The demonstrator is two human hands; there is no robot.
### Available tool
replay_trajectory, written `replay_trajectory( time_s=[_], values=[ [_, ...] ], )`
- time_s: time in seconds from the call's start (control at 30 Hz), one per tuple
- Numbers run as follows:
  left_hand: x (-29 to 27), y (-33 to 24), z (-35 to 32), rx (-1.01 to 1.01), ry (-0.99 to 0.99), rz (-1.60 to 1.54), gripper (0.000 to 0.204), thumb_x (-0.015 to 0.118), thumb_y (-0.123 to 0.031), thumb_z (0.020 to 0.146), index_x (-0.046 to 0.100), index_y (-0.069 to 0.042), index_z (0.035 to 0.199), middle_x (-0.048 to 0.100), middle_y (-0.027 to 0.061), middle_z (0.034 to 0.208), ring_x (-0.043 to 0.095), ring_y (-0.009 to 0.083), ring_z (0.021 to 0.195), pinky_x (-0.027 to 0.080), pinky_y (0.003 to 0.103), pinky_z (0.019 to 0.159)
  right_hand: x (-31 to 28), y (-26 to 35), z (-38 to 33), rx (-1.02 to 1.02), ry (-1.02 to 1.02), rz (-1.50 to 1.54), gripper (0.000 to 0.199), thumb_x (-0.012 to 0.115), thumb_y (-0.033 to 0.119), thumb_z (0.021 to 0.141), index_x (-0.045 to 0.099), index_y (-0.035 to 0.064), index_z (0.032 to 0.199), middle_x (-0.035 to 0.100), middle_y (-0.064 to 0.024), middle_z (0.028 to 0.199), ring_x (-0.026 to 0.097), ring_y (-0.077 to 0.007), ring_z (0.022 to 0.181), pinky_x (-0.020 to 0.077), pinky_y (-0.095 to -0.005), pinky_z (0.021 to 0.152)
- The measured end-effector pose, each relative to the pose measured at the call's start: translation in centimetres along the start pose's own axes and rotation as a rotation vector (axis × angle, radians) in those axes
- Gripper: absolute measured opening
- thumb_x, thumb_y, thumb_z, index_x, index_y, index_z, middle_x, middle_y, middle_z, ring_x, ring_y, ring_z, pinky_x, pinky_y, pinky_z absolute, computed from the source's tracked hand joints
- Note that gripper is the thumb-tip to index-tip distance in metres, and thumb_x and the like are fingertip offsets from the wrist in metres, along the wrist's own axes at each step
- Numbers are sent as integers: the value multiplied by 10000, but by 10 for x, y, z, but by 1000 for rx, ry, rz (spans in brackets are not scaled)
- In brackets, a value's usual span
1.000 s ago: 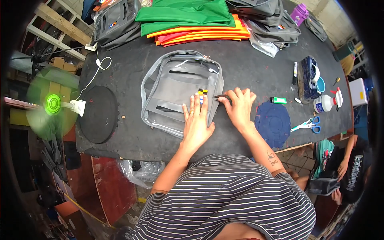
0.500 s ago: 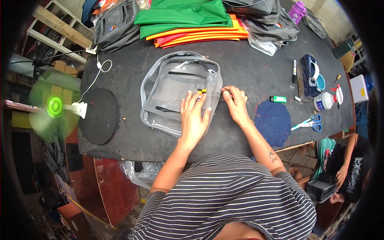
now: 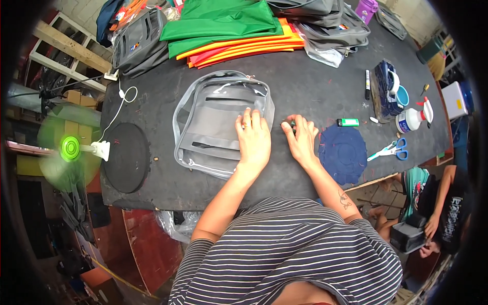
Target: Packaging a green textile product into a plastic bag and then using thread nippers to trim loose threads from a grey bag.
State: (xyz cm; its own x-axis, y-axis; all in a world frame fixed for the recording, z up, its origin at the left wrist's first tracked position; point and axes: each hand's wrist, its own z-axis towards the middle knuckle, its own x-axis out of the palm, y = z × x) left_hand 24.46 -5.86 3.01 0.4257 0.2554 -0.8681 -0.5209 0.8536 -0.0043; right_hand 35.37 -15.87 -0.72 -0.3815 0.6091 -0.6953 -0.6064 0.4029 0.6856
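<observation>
A grey bag with a clear plastic front (image 3: 216, 119) lies flat in front of me, its looped strap curving round the left side. Two dark slots cross its face. My left hand (image 3: 253, 140) rests on its right part, fingers stretched out over the surface, hiding whatever lies beneath. Just right of the bag, apart from it, my right hand (image 3: 303, 142) is over the table with its fingers curled together. Something small and dark shows between thumb and fingertips, too little of it to name.
Green folded fabric (image 3: 223, 23) tops orange sheets at the back, between grey bags (image 3: 330, 30). Rightward are a dark blue fabric disc (image 3: 343, 155), a green lighter (image 3: 347, 122), scissors (image 3: 391, 149) and a spray bottle (image 3: 413, 121). A fan (image 3: 70, 148) spins left. Another person sits lower right.
My left hand has slid right on the bag, and the small coloured label is now covered. My right hand stands farther from the bag's edge. The whole view has shifted slightly.
</observation>
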Motion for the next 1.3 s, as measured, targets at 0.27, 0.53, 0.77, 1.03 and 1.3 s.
replay_trajectory(
  time_s=[0.27,0.53,0.77,1.03,1.3],
  values=[
    [16,11,-13,-209,60,-483,169,466,-3,854,504,50,1010,459,213,1123,438,374,1087,305,479,994,1,1,0,-18,39,-21,370,509,329,926,471,38,1149,566,-133,1020,510,-313,962,310,-437,858],
    [0,36,-9,-328,104,-971,49,631,-26,776,627,4,815,605,150,1069,573,289,1081,439,346,908,-6,11,-3,-84,68,85,370,558,278,902,471,43,1175,562,-127,1026,537,-298,954,339,-398,793],
    [0,30,-11,-236,55,-777,90,640,-10,722,611,-3,807,598,188,1085,551,377,1071,403,453,973,-9,22,-5,-279,-3,-112,266,637,276,841,612,100,1039,508,-58,827,510,-226,809,339,-359,738],
    [-3,27,-9,-191,49,-654,89,654,-12,713,636,5,798,623,167,1069,592,341,1021,470,395,885,0,16,-8,-322,-33,-138,310,658,335,804,645,121,1027,490,-37,775,493,-200,739,331,-353,695],
    [2,21,-8,-64,17,-512,135,633,-34,710,602,10,834,559,166,1046,539,349,1008,389,469,937,3,18,-8,-345,-64,-146,345,667,302,791,630,120,1082,501,-39,790,505,-206,736,347,-349,696]
  ],
)
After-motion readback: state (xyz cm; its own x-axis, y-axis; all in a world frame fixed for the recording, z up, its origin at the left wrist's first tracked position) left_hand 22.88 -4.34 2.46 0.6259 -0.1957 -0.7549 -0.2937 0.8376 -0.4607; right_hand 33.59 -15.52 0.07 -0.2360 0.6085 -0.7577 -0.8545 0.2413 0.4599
